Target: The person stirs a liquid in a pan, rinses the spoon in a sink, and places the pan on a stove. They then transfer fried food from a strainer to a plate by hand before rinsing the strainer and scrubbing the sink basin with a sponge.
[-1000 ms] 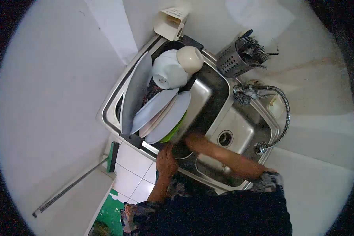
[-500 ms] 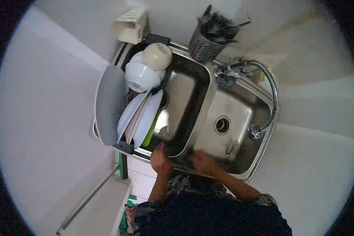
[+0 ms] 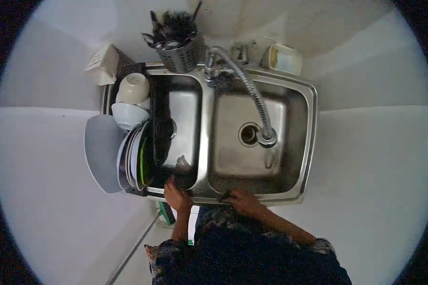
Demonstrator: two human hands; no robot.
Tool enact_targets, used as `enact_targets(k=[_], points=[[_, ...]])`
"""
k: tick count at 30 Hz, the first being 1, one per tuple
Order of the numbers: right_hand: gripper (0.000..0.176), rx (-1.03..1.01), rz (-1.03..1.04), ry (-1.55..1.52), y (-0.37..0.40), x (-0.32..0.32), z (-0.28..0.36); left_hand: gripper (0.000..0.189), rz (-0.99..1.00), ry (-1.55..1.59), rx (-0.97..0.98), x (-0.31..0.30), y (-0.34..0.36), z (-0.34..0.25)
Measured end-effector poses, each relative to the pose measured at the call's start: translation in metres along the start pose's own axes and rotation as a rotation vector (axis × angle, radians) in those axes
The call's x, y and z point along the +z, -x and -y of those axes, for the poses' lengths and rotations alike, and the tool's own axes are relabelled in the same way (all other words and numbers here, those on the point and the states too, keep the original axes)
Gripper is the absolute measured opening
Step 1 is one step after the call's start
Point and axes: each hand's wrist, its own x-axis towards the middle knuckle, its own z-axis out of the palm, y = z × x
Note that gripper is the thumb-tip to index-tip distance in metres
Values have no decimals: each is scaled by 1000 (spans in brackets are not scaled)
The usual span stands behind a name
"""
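Observation:
My left hand [image 3: 178, 195] is at the front rim of the left basin [image 3: 188, 147], fingers stretched out toward it, with nothing visible in them. At the front edge of the double sink [image 3: 203, 164], below the divider, my right hand [image 3: 245, 203] has its fingers curled at the rim. A small dark thing [image 3: 226, 195] shows by those fingertips; I cannot tell what it is. Close above my left hand, several plates [image 3: 134, 159] stand on edge in a dark rack, beside a green-edged one. White bowls [image 3: 128, 114] and a cream bowl [image 3: 135, 89] are stacked behind them.
A flexible metal faucet [image 3: 254, 92] hangs over the right basin [image 3: 290, 156], its head near the drain. A perforated utensil holder [image 3: 179, 59] stands at the back rim. A grey board [image 3: 100, 154] leans at the left. A pale container [image 3: 285, 59] sits at the back right.
The view has turned, so the sink now appears straighter and further left. My right hand remains near the front rim and shows more sharply. My left hand stays by the left basin.

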Motion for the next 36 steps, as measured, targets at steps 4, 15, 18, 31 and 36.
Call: enact_targets(k=[4,15,18,31,36], points=[[34,284,69,46,83,-66,-14,44,-5,-30,41,1,1,2],[23,667,-321,480,78,-174,-127,46,22,-8,11,4,8,10],[35,341,-405,695,22,-184,-237,44,-20,-104,90,13,17,23],[24,770,330,300,76,6,-168,36,-110,-39,111,2,5,6],[31,440,206,-162,-43,-31,-20,34,-52,-3,87,-7,-4,-4]])
